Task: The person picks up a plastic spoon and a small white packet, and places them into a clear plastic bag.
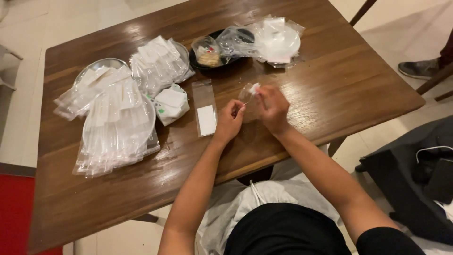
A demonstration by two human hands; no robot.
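- While both hands meet over the brown wooden table (330, 89), the right hand (272, 109) pinches a small clear plastic sleeve (248, 100) at its upper end, where a bit of white shows between the fingertips.
- The left hand (230, 121) has its fingers curled, thumb and forefinger closed on what looks like a thin pale stick whose tip is at the sleeve's edge; it is too small to make out for certain.
- The sleeve sits just above the tabletop between the two hands, near the table's front edge.
- Its long axis seems to run away from the person, with the far end tilted slightly right; which end is open cannot be told.
- A likely slip: the flimsy sleeve could buckle or close if the pinch loosens, so the stick would miss the mouth.
- The stick could also slide from so light a grip onto the table.
- Just left lies a flat clear bag with a white card (205, 108), its long axis also running away from the person.
- Further left, heaps of filled clear packets (115, 127) cover round metal trays (101, 63), and a black bowl (222, 45) stands behind.
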